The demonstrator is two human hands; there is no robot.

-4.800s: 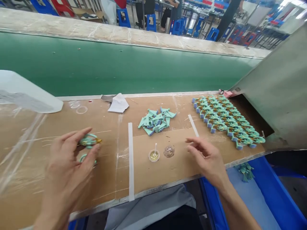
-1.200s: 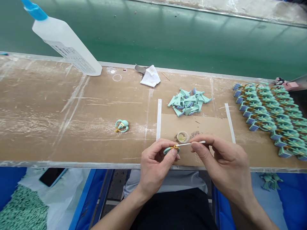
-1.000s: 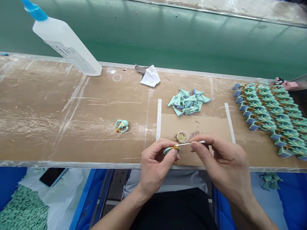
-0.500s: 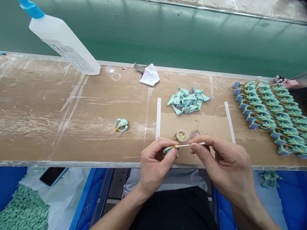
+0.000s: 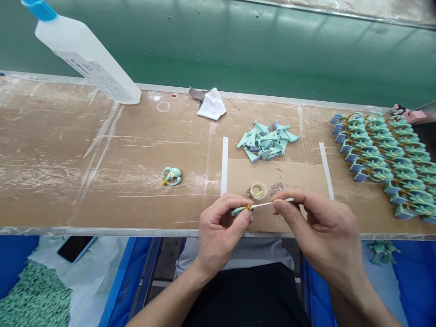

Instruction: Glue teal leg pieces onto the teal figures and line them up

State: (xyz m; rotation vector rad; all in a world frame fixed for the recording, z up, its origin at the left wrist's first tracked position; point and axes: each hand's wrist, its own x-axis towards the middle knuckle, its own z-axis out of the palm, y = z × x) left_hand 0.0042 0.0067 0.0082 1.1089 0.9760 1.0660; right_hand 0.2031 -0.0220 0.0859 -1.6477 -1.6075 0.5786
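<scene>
Between the thumb and fingers of my left hand point(image 5: 223, 231) is a small teal and mustard toy figure part point(image 5: 248, 207), partly hidden by the fingertips. My right hand point(image 5: 322, 231) pinches a thin white cotton swab point(image 5: 264, 204), its left tip touching the mustard end of the part. Just beyond both hands stands a small round cup point(image 5: 258, 191) with yellowish liquid. A similar figure point(image 5: 171, 176), with a round teal head and curved arms, lies off to the left. Farther back is a loose pile of teal and blue pieces point(image 5: 269, 141).
Rows of assembled figures point(image 5: 381, 156) fill the right side. A large white bottle point(image 5: 88, 59) stands back left, near a crumpled white cloth point(image 5: 211, 105). Below the bench edge are a phone point(image 5: 76, 248) and a heap of green parts point(image 5: 34, 295) in a blue bin.
The swab has tilted, its right end now slightly higher, and my right hand has shifted a little up and right. My left hand keeps its hold on the part.
</scene>
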